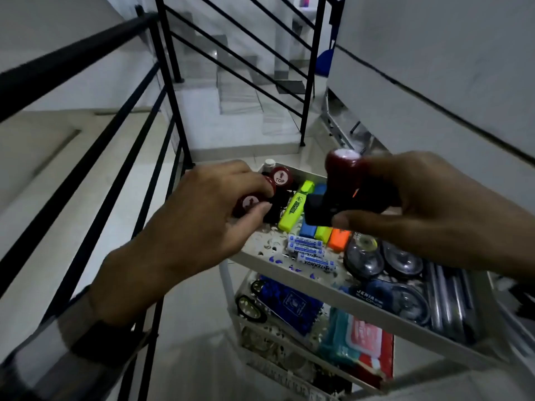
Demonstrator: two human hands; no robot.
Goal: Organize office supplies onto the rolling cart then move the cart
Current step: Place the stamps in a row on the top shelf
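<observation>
Right hand (405, 204) at centre right, closed on a stamp (344, 189) held just above the highlighters (295, 209), red knob up, black base down-left, long axis tilted. Stamp cluster (279, 178) lying left of it, at the far-left corner of the cart's top tray (252, 259); open spot probably beside them. Left hand (208, 224) nearer that corner, fingers curled onto another stamp (249, 204) standing in the tray. Batteries (307, 250) toward lower centre.
</observation>
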